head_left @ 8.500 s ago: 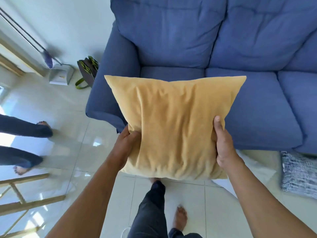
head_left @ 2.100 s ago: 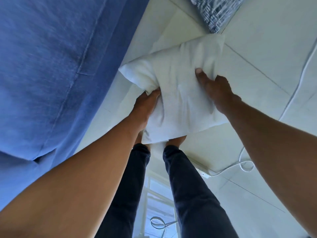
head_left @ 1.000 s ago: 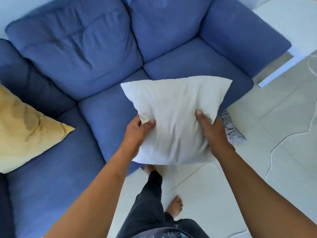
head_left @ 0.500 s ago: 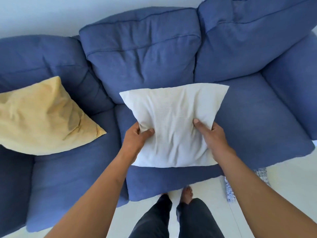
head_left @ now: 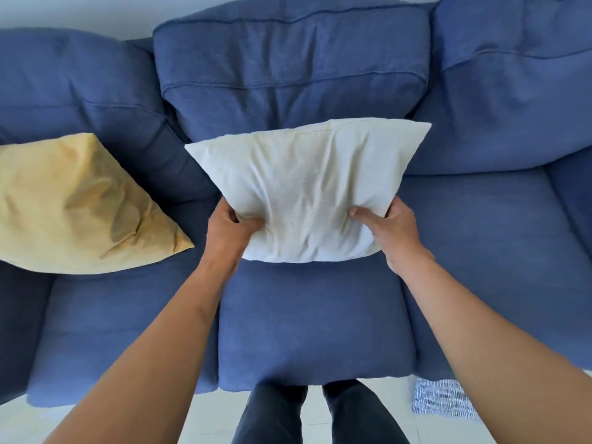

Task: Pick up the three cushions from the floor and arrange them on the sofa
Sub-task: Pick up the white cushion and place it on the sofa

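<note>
I hold a white cushion (head_left: 307, 187) over the middle seat of the blue sofa (head_left: 314, 328), its top edge close to the middle back cushion. My left hand (head_left: 229, 230) grips its lower left corner and my right hand (head_left: 389, 230) grips its lower right corner. A yellow cushion (head_left: 73, 206) leans on the sofa's left seat against the backrest. A blue-and-white patterned cushion (head_left: 443, 400) lies on the floor at the sofa's front right, partly hidden by my right forearm.
My legs in dark trousers (head_left: 317, 415) stand on the pale tiled floor (head_left: 96, 421) right against the sofa's front edge. The right seat (head_left: 499, 261) of the sofa holds nothing.
I have leaned closer to the sofa and carried the white cushion forward and down toward the middle backrest. The yellow cushion lies where it was placed earlier.
</note>
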`<state>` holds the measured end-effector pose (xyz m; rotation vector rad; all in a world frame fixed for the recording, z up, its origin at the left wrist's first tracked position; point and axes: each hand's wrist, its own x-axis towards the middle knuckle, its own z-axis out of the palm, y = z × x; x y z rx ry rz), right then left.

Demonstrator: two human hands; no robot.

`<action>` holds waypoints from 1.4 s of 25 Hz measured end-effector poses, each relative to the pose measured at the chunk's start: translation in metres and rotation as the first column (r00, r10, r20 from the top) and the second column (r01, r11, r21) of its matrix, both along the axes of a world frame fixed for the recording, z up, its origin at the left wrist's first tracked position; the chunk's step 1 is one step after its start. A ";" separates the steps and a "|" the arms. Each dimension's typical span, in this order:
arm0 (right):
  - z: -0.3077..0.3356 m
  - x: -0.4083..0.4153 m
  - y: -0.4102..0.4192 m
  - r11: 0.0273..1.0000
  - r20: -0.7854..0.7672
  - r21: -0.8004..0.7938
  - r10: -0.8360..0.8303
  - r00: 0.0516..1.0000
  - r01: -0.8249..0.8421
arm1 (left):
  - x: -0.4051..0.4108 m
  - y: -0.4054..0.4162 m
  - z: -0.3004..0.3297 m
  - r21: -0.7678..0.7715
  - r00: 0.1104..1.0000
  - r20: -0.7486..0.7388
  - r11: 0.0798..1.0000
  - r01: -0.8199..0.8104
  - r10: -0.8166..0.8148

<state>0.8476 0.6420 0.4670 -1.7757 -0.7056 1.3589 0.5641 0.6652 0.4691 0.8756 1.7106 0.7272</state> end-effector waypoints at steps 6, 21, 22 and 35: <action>-0.061 0.011 0.056 0.976 0.010 -0.153 0.160 0.987 -0.157 | 0.008 0.044 -0.056 -0.191 0.997 -0.019 0.979 0.076 -0.081; -0.024 0.051 0.154 0.987 0.227 0.115 -0.135 0.964 0.111 | -0.018 0.136 -0.002 0.214 0.981 -0.057 0.963 -0.167 0.183; -0.025 0.053 0.152 0.983 0.245 0.122 -0.165 0.955 0.138 | -0.022 0.135 -0.004 0.222 0.978 -0.059 0.958 -0.181 0.199; 0.016 0.038 0.083 1.000 0.243 0.000 0.015 0.970 -0.015 | -0.001 0.047 0.017 0.022 0.948 -0.264 0.984 -0.175 0.175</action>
